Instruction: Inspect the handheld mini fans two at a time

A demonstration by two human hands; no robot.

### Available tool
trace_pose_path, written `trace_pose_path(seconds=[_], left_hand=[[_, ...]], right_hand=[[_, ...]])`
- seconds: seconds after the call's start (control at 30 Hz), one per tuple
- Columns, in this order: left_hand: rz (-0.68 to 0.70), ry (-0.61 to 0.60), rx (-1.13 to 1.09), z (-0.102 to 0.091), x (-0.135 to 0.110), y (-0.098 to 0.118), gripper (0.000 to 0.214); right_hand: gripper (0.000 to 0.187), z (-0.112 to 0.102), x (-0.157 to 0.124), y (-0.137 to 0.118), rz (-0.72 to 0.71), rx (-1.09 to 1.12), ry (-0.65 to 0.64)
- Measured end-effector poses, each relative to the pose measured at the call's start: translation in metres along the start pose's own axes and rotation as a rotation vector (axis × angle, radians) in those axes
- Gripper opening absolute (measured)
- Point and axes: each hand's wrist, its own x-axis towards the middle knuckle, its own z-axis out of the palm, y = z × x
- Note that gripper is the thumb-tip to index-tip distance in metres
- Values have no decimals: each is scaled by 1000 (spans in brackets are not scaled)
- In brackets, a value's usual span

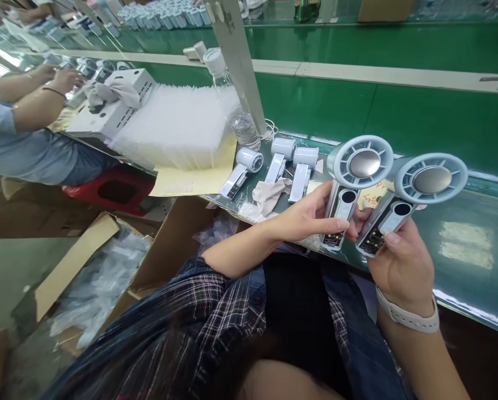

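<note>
My left hand (315, 214) is closed around the handle of a light blue handheld fan (344, 191), its thumb lying across the front. A second fan (416, 191) of the same kind is gripped by my right hand (403, 261), thumb pressed on the handle's front. Both fans stand roughly upright side by side, with round ribbed heads and silver centres. Dark parts with small yellow spots show low in each handle. On the bench left of my hands lie three more fans, one a fan with its head turned sideways (243, 169). A grey cloth (269, 195) lies among them.
A stack of white foam sheets (178, 125) stands on yellow paper (190, 180), beside a plastic water bottle (243, 125) and a metal post (238, 61). A cardboard box (165, 244) holding clear plastic bags is below. At left, a co-worker's hands (63, 80) work near a white box (107, 114).
</note>
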Motion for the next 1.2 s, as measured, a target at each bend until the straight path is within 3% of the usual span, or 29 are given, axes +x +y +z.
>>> trace_pose_path(seconds=[0.23,0.43,0.53,0.7,0.87,1.0,1.1,1.2], left_hand=[[-22,-50,-11,3,-2,9,52],[-16,-16,-13,1,1,-1,59],[-13,77,18,0,2,-5,61],[-49,68,73,2,-1,6,69],[13,110,129,-4,2,10,61],[16,27,116,-9,4,3,60],[27,40,98,-10,5,-1,55],[7,85,88,-9,4,0,57]], right_hand=[[35,6,-3,-4,39,19,-40],[39,3,-3,-4,39,-11,49],[42,2,-1,0,47,14,87],[45,6,-2,4,89,0,50],[41,7,4,3,34,-23,141],[47,-1,13,3,56,15,124],[50,-5,14,3,68,34,126],[41,-6,12,6,63,27,145]])
